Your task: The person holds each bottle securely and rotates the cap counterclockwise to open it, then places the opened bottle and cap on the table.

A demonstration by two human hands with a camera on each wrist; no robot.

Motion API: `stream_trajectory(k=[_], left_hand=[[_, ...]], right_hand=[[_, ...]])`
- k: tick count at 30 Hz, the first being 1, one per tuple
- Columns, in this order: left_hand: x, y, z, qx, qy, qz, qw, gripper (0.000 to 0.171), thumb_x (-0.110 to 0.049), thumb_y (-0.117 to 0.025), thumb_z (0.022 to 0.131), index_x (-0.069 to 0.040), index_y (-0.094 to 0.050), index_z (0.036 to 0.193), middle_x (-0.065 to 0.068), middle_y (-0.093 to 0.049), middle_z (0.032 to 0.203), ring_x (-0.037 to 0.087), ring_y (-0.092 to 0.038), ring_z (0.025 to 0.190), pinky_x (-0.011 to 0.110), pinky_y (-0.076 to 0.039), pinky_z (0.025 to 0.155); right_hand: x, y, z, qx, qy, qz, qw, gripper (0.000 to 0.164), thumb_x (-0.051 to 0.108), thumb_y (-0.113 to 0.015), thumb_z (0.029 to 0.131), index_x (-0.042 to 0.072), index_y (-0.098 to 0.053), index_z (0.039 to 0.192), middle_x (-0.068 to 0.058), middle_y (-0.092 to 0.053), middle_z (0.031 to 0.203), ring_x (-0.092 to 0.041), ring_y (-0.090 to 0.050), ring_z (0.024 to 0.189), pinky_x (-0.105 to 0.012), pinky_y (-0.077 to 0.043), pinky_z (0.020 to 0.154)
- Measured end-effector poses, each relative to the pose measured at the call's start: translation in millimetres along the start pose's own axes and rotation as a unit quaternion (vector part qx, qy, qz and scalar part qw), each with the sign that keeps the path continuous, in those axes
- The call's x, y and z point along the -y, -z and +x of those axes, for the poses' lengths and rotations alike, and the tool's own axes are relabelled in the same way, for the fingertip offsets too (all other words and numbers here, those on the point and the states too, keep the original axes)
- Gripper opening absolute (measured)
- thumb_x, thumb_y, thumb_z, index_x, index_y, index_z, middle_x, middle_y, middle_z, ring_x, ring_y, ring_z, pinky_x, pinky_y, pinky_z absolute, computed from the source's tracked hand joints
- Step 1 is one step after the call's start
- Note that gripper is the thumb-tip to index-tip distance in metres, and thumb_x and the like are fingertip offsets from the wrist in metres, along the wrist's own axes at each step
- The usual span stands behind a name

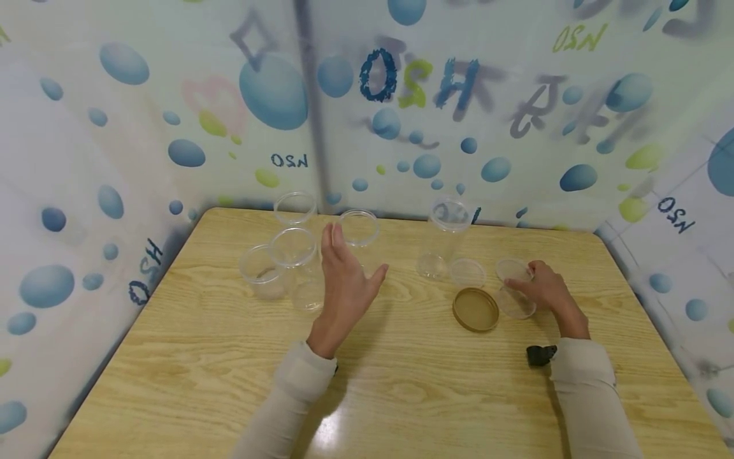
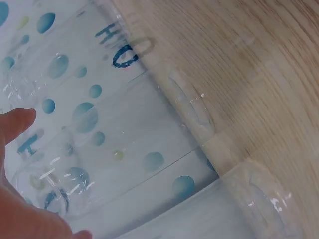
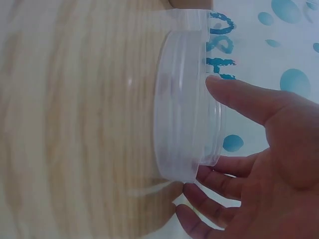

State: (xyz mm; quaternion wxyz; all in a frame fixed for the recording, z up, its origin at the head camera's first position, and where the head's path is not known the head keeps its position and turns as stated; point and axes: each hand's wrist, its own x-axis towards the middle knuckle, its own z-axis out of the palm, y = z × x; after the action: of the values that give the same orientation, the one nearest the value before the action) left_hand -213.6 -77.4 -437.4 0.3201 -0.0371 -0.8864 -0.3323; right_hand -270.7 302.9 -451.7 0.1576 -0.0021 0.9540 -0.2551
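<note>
My left hand [image 1: 346, 280] is raised in front of several clear plastic jars, its fingers straight and the thumb spread away. Nearest to it stand a jar [image 1: 294, 247] on its left and another jar [image 1: 359, 242] behind it; whether it touches either cannot be told. In the left wrist view, clear jar walls [image 2: 269, 209] fill the lower part. On the right, my right hand [image 1: 547, 287] holds a clear lid [image 1: 512, 269] at the table between thumb and fingers. Another clear lid [image 3: 177, 109] lies in front of it in the right wrist view.
A clear jar [image 1: 450, 220] stands upright at the back right. Near it lie a clear lid [image 1: 467, 273] and a gold lid [image 1: 476, 309]. More jars [image 1: 260, 264] stand at the left. A patterned curtain [image 1: 424, 140] borders the back and sides of the wooden table [image 1: 418, 382].
</note>
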Motion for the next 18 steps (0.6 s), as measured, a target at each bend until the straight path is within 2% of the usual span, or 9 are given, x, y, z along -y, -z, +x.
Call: stream_trajectory(k=[5,7,10,12,14,16,18], left_hand=[[-5.7,-4.0,-5.6,-0.039,-0.081,0.067,0.9937,0.105,-0.029,-0.089,0.072,0.001,-0.02,0.145,0.028,-0.015,0.152,0.045,-0.018,0.144,0.058,-0.025,0.114],[-11.1,-4.1,-7.8,-0.042,-0.108,0.084,0.9896,0.099,-0.028,-0.088,0.073,0.0,-0.024,0.143,0.026,-0.015,0.152,0.046,-0.015,0.145,0.06,-0.023,0.113],[-22.9,-1.8,-10.9,-0.034,-0.138,0.09,0.9858,0.088,-0.025,-0.085,0.077,-0.002,-0.03,0.141,0.024,-0.017,0.15,0.046,-0.016,0.143,0.059,-0.025,0.107],[-31.9,0.1,-11.4,-0.023,-0.152,0.065,0.986,0.081,-0.022,-0.083,0.078,-0.002,-0.033,0.139,0.023,-0.022,0.148,0.044,-0.021,0.141,0.057,-0.029,0.102],[-40.2,1.2,-11.3,0.006,-0.151,0.016,0.9884,0.076,-0.019,-0.08,0.081,-0.001,-0.035,0.139,0.022,-0.028,0.146,0.041,-0.028,0.137,0.055,-0.033,0.099],[-46.8,0.5,-9.9,0.06,-0.131,-0.053,0.9882,0.072,-0.017,-0.076,0.085,-0.001,-0.034,0.141,0.021,-0.033,0.145,0.037,-0.033,0.135,0.053,-0.036,0.101],[-51.3,-2.3,-7.8,0.127,-0.087,-0.125,0.98,0.072,-0.018,-0.073,0.089,-0.002,-0.03,0.145,0.019,-0.035,0.145,0.032,-0.037,0.134,0.05,-0.038,0.104]], right_hand=[[0,-1,3,-0.007,-0.017,-0.003,1.0,0.087,0.048,-0.059,0.095,-0.021,-0.027,0.138,-0.041,-0.036,0.134,-0.057,-0.039,0.118,-0.062,-0.038,0.096],[0,0,3,-0.008,-0.024,-0.002,1.0,0.086,0.048,-0.06,0.095,-0.021,-0.028,0.136,-0.04,-0.037,0.132,-0.056,-0.039,0.116,-0.062,-0.038,0.095],[1,0,4,-0.005,-0.033,0.001,0.999,0.088,0.049,-0.059,0.095,-0.021,-0.027,0.137,-0.041,-0.036,0.132,-0.059,-0.036,0.118,-0.064,-0.035,0.097],[2,0,6,-0.003,-0.039,0.003,0.999,0.09,0.05,-0.059,0.094,-0.022,-0.025,0.138,-0.042,-0.035,0.133,-0.061,-0.033,0.119,-0.065,-0.033,0.099],[2,1,8,0.0,-0.044,0.003,0.999,0.091,0.051,-0.058,0.094,-0.022,-0.024,0.138,-0.042,-0.034,0.133,-0.062,-0.031,0.12,-0.066,-0.032,0.099],[2,1,10,0.001,-0.048,0.002,0.999,0.092,0.052,-0.058,0.094,-0.021,-0.024,0.138,-0.042,-0.033,0.133,-0.062,-0.029,0.12,-0.066,-0.032,0.099],[1,1,12,0.002,-0.052,0.007,0.999,0.093,0.053,-0.058,0.094,-0.021,-0.023,0.139,-0.042,-0.032,0.134,-0.061,-0.028,0.12,-0.066,-0.032,0.098]])
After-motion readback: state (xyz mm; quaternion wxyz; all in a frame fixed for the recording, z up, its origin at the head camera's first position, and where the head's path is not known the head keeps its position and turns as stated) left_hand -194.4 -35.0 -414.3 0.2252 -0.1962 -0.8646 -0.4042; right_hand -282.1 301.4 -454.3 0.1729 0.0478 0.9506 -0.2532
